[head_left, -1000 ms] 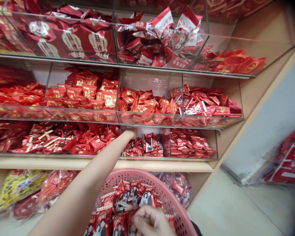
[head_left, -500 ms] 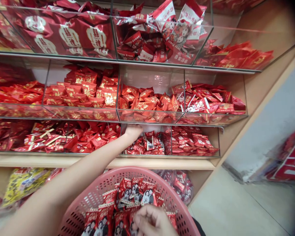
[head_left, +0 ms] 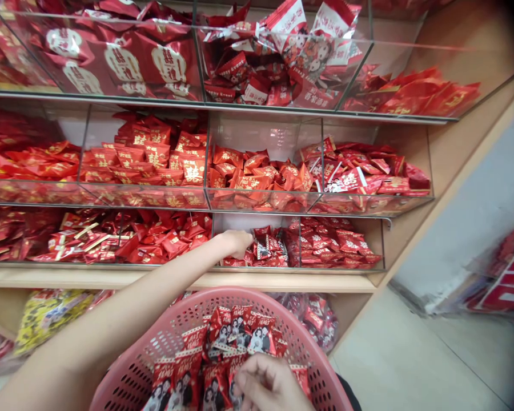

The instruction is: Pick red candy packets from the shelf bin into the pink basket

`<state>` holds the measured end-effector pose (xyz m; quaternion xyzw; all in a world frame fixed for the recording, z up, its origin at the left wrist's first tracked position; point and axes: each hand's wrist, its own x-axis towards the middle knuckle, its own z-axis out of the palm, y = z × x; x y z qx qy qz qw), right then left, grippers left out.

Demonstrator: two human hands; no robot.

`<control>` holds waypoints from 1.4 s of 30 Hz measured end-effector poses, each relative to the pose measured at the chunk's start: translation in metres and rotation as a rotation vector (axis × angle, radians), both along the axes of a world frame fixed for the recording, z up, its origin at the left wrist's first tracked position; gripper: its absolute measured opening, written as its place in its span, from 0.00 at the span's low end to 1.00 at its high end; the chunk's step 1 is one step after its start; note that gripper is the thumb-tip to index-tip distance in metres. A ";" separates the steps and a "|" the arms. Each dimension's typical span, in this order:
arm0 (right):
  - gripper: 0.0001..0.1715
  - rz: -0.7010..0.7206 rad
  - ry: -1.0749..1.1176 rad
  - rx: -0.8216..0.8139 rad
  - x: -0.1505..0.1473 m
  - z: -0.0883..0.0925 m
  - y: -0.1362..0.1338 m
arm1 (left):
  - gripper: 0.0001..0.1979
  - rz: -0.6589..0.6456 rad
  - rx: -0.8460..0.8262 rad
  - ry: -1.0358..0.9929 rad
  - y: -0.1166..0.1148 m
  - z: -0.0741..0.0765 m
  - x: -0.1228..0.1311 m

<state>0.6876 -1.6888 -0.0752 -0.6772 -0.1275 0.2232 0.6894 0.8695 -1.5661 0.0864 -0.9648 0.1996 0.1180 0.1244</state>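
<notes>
Reaching into a clear bin on the lowest tier, my left hand (head_left: 239,244) is beside small red-and-black packets (head_left: 269,246); its fingertips are hidden, so any grip cannot be made out. Below the shelf is a pink perforated basket (head_left: 297,331) with several red packets bearing a couple's picture (head_left: 187,377). My right hand (head_left: 268,382) hangs over the packets in the basket, fingers curled together, and what they hold, if anything, is too hidden to name.
Clear-fronted bins of red packets (head_left: 154,151) fill the tiers above and left. A wooden ledge (head_left: 325,282) runs between bins and basket. Bagged goods (head_left: 47,319) lie beneath, left. The wooden side panel (head_left: 462,154) slants at right, beside tiled floor (head_left: 411,354).
My left hand has moved slightly right and lower inside the bin, towards the red-and-black packets. My right hand has barely moved.
</notes>
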 end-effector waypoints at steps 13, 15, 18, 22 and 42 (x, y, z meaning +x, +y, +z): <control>0.26 0.033 0.018 0.011 0.000 -0.004 -0.002 | 0.29 0.010 -0.291 0.150 0.019 -0.007 0.027; 0.25 0.039 0.004 0.005 0.000 -0.003 -0.003 | 0.27 -0.007 -0.412 0.115 0.025 0.002 0.022; 0.25 0.035 -0.020 0.006 0.000 0.001 -0.005 | 0.26 -0.025 -0.602 0.074 0.033 0.015 0.000; 0.23 -0.043 -0.058 0.014 0.001 0.014 -0.011 | 0.22 0.028 -1.086 0.371 0.044 0.015 -0.055; 0.21 -0.415 -0.251 0.004 0.025 0.070 0.002 | 0.15 0.434 -1.640 0.762 0.056 -0.059 -0.159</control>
